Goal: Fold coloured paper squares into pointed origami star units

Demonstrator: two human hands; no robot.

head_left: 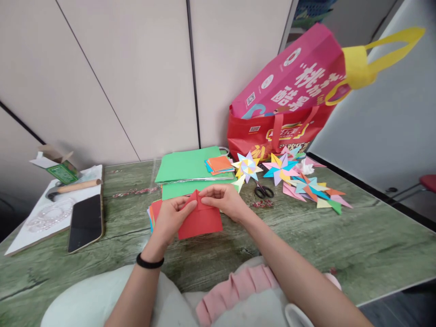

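A sheet of red paper [200, 223], its top folded to a point, is held up between my two hands over the table's near middle. My left hand [171, 217] pinches it along the left slanted fold, thumb in front. On the other side my right hand [223, 200] grips the fold near the peak between thumb and fingers. Behind the left hand a stack of coloured paper [155, 211] partly shows. Just beyond both hands lie green sheets [187, 165], with small coloured squares [220, 164] on top.
Folded paper stars [248, 167] and loose folded pieces [320, 190] spread on the right, by black-handled scissors [264, 190]. Behind them stands a red bag [252, 131] holding a pink bag [289, 77]. A phone [86, 222], a wooden-handled hammer [78, 187] and a small green box [63, 170] are left.
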